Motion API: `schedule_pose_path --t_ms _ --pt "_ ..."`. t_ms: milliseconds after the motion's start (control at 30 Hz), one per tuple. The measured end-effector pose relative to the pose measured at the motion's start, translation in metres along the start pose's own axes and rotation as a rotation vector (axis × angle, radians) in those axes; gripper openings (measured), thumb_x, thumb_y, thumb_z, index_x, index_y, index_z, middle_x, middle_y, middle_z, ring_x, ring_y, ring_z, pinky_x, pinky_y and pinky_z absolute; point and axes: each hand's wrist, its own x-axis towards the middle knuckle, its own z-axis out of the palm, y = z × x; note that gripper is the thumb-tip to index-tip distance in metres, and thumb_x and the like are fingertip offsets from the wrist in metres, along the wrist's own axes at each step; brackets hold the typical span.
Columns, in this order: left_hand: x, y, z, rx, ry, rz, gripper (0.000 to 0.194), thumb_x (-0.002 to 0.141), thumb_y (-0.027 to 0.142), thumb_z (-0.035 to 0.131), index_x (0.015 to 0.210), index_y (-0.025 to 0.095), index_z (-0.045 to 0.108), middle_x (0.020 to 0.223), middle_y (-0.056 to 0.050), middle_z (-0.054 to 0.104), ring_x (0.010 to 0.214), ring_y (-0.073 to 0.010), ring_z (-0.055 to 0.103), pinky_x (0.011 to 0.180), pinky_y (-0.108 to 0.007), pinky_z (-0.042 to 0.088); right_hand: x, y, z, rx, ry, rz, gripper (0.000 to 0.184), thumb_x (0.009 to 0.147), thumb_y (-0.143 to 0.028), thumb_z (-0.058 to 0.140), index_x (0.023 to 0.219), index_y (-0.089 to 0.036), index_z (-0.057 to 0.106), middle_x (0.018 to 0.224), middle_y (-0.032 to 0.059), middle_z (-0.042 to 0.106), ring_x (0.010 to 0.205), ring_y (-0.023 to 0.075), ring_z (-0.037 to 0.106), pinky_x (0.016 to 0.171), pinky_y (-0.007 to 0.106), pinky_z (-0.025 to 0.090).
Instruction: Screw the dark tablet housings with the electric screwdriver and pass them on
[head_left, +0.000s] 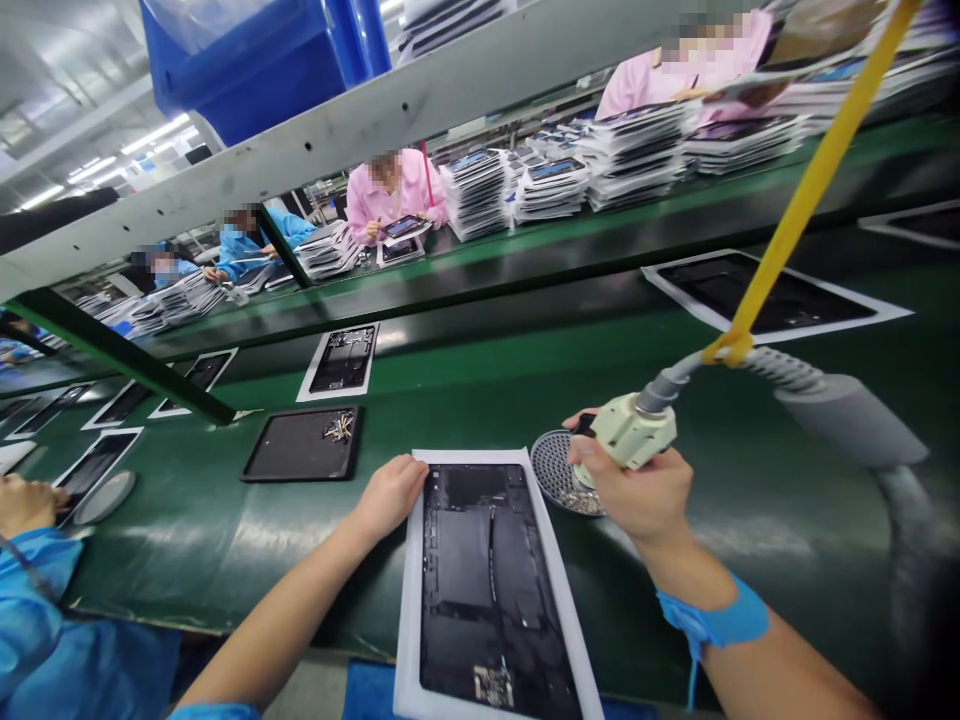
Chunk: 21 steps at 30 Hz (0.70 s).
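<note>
A black tablet with its inside bare (480,560) lies on a white sheet (406,640) in front of me. At its upper left corner my left hand (394,492) grips the edge, fingers closed together. My right hand (645,490) is wrapped round a pale electric screwdriver (626,430), whose grey cable leads up to a yellow strap (810,190). The screwdriver's tip is hidden behind my fingers. It is over a round grey dish with holes (553,465), where small screws (583,500) lie.
A black tray (285,445) with small metal parts stands to the left. More tablets on sheets (343,360) lie along the green bench (450,390). A co-worker's hand (28,505) is at far left. A metal beam (337,130) crosses overhead; tall stacks (480,195) stand beyond.
</note>
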Motion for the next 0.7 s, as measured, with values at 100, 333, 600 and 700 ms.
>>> schedule_pose_path --t_ms 100,333,600,700 --pt "0.000 0.002 0.002 0.083 -0.003 0.046 0.028 0.106 0.022 0.042 0.094 0.020 0.067 0.086 -0.006 0.066 0.081 -0.0176 0.063 0.077 -0.028 0.053 0.000 -0.001 0.000 -0.004 -0.006 -0.018 0.016 0.082 -0.035 0.076 0.080 -0.020 0.073 0.085 0.0084 0.078 0.081 0.0257 0.076 0.082 0.044 0.065" --pt "-0.003 0.014 0.005 0.188 -0.027 -0.007 0.030 0.107 0.020 0.040 0.093 0.022 0.066 0.088 -0.005 0.065 0.085 -0.0185 0.060 0.077 -0.029 0.052 0.000 0.002 0.000 -0.015 0.001 -0.075 0.016 0.083 -0.034 0.078 0.079 -0.019 0.074 0.084 0.0078 0.078 0.079 0.0245 0.076 0.078 0.041 0.065" --pt "-0.014 0.053 -0.012 0.277 -0.175 -0.115 0.049 0.102 0.044 0.055 0.138 0.012 0.057 0.126 -0.017 0.063 0.112 -0.0326 0.060 0.090 -0.045 0.054 -0.002 0.002 -0.001 0.016 -0.022 -0.040 0.015 0.083 -0.033 0.078 0.086 -0.018 0.074 0.084 0.0081 0.077 0.077 0.0240 0.075 0.078 0.041 0.064" --pt "-0.007 0.046 -0.018 0.197 -0.225 -0.112 0.043 0.101 0.044 0.057 0.130 0.013 0.064 0.120 -0.016 0.066 0.109 -0.0320 0.063 0.090 -0.044 0.054 -0.002 0.000 -0.001 0.027 -0.017 -0.043 0.016 0.083 -0.034 0.077 0.087 -0.018 0.074 0.080 0.0064 0.076 0.070 0.0219 0.074 0.072 0.038 0.064"
